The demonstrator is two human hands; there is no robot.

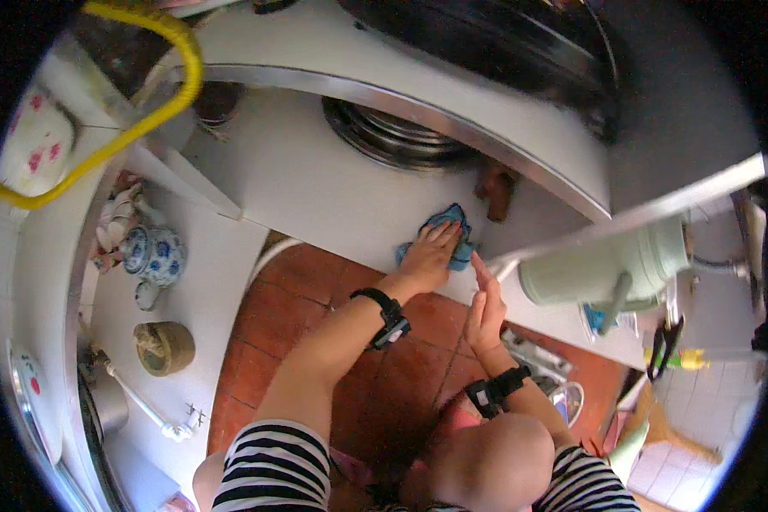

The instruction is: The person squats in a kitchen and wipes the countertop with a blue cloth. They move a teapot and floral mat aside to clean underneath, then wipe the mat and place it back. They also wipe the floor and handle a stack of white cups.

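Note:
My left hand (430,259) presses down on a crumpled blue cloth (459,224) near the front edge of a white lower shelf (281,173). Some of the cloth is hidden under the palm and fingers. My right hand (486,313) is raised at the shelf's front edge, its index finger pointing up beside the cloth and its thumb apart; nothing shows in it. Whether that fingertip touches the cloth, I cannot tell. Behind the cloth stands a brown object (500,192), too blurred to name. Stacked round metal pans or lids (397,137) lie farther back, partly under the upper counter.
The upper counter's metal edge (384,99) overhangs the shelf. To the right lies a pale green thermos jug (601,269). Leftward are a blue-and-white teapot (163,256), a brown pot (173,349) and a yellow hose (141,134). Red floor tiles (294,307) show below.

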